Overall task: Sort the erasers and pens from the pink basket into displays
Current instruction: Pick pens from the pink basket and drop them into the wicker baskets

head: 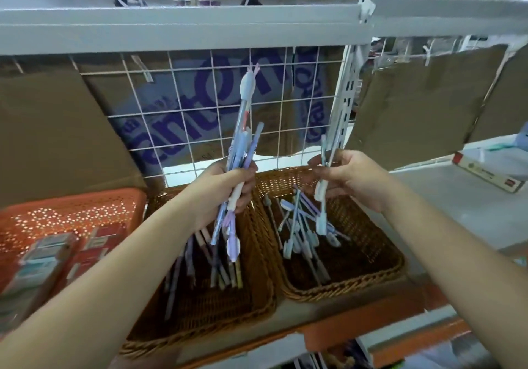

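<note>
The left hand (225, 187) grips a fanned bundle of pens (243, 143) in pastel blue, lilac and white. The right hand (353, 177) pinches a pale pen (321, 197) upright. Below the left hand sits the left wicker basket (265, 283), and below the right hand the right wicker basket (343, 292). Both hold loose pens and sit on a grey shelf (457, 214). A wire grid (211, 113) stands beyond both hands.

The left hand (225, 187) hides the middle of its pen bundle (239, 148); the count is unclear, as with the pens (320, 193) in the right hand (354, 180). Left of the left hand, blurred boxes (45, 254) in the orange basket (71, 198) show no readable label.
</note>
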